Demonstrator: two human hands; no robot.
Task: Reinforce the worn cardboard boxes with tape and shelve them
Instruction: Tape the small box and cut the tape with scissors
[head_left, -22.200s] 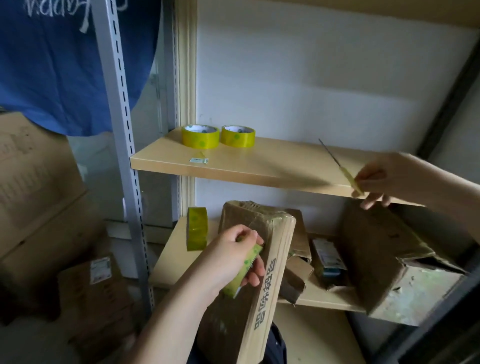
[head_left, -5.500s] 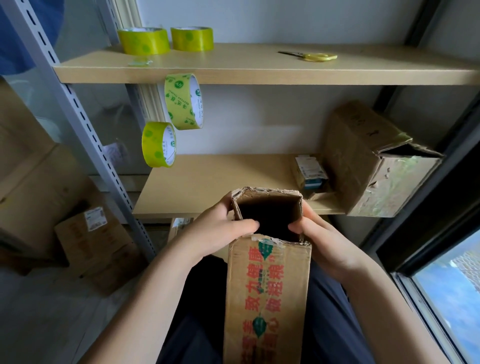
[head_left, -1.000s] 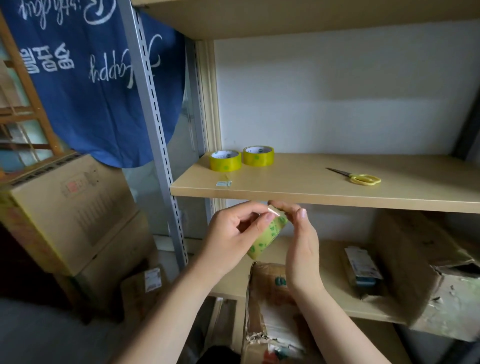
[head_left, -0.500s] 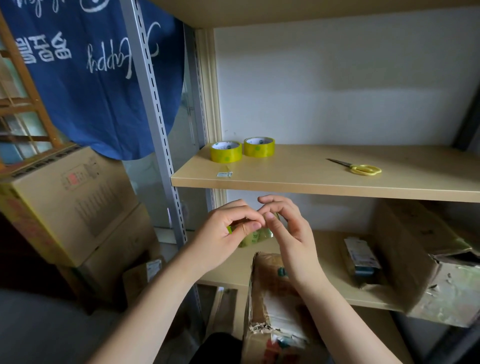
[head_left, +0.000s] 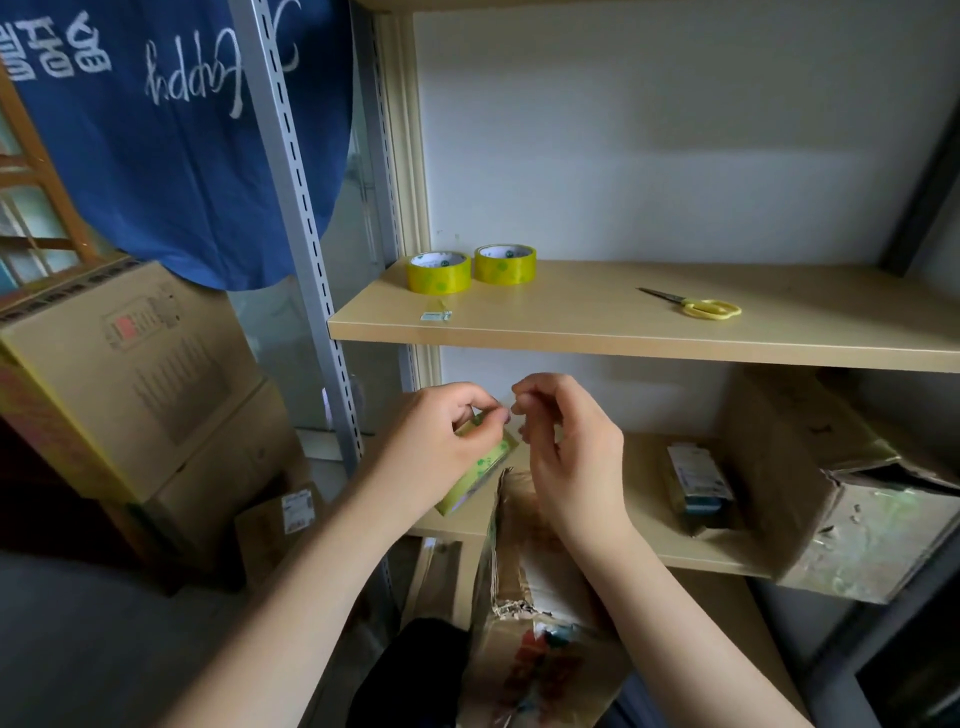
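1. Pale wooden shelving (head_left: 597, 332) fills the view, fixed to a slotted grey upright (head_left: 301, 249) with a blue cloth (head_left: 171, 140) hanging behind it.
2. On the upper board sit 2 spare tape rolls (head_left: 470, 267) and yellow-handled scissors (head_left: 698, 306), parked within easy reach for cutting.
3. The left hand (head_left: 441, 444) curls around a yellow-green tape roll (head_left: 480, 470), steadying it below the upper board.
4. The right hand (head_left: 569, 441) pinches its fingertips together beside the roll, apparently picking at the tape's free end; the end itself is too faint to confirm.
5. A worn cardboard box (head_left: 535, 608) stands on end directly beneath both hands, close by to receive tape.
6. Another battered box (head_left: 831, 493) lies on the lower shelf at right, beside a small carton (head_left: 696, 483).
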